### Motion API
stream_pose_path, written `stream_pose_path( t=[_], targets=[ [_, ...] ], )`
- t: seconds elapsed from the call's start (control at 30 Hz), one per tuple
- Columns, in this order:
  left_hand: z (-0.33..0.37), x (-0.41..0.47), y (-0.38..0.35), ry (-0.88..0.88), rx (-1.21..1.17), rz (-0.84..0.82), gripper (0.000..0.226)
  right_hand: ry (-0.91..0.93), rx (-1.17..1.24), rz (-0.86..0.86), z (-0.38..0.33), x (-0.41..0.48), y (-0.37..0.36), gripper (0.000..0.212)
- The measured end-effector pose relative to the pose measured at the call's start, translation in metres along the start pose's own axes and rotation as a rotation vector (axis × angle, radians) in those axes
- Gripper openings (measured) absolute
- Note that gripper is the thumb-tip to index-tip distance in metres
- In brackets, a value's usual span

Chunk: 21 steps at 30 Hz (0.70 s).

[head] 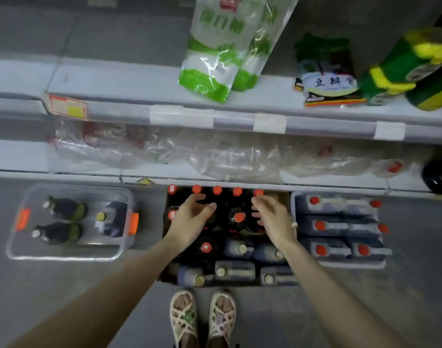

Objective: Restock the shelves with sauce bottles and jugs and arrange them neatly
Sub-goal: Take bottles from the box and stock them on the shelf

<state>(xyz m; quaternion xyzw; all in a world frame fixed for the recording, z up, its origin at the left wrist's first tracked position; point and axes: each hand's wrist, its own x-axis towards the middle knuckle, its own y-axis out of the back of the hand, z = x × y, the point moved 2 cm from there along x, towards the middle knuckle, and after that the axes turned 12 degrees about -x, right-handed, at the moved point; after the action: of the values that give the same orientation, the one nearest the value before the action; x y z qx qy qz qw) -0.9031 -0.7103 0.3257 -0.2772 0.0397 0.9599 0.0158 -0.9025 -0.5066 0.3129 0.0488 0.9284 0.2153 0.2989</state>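
**Cardboard box of sauce stock, both hands over it**

Pale strappy sandals (pixel 202 317) planted on the grey floor, toes just short of the cardboard box (pixel 285 197). Box sits on the floor against the foot of the shelving. Nearest rows in it: dark jugs (pixel 235 271) with cream caps. Rows behind: dark sauce bottles (pixel 239 217) with red caps, packed tight up to the back wall.

Both bare arms reach down over the box. Left hand (pixel 193 217) hovers above the red caps, fingers spread and loosely straight, holding nothing. Right hand (pixel 272 217) is at the right-hand column of bottles, fingers bent down over one – can't tell if it actually has a grip.

Left of the box: clear plastic bin (pixel 19 247) with orange latches, three dark bottles standing inside. Right of the box: white crate (pixel 293 204) full of red-capped jugs (pixel 340 227) in rows.

Further back, lower shelf (pixel 19 156) carries crumpled clear plastic wrap (pixel 227 156). Upper shelf (pixel 127 81) has a red-and-yellow tag (pixel 67 106) on its front edge, then – left to right – two green-and-white pouches (pixel 209 59), a dark packet (pixel 327 81) with a white label, and green-and-yellow packs (pixel 403 69) at the far right.
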Motion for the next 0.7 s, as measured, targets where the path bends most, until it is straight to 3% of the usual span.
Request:
stream_pose_path(
  t=[0.17, 0.33, 0.7],
  targets=[
    [-0.059, 0.047, -0.023, 0.069, -0.015, 0.007, 0.038, -0.090, 0.004, 0.011, 0.069, 0.053, -0.014, 0.020],
    [-0.114, 0.094, -0.049, 0.114, -0.056, 0.029, 0.041, -0.129, -0.058, 0.052, 0.117, 0.106, -0.022, 0.041],
    [-0.196, 0.188, -0.092, 0.089, -0.060, 0.029, 0.027, -0.015, -0.196, 0.096, 0.178, 0.219, -0.049, 0.042]
  ],
)
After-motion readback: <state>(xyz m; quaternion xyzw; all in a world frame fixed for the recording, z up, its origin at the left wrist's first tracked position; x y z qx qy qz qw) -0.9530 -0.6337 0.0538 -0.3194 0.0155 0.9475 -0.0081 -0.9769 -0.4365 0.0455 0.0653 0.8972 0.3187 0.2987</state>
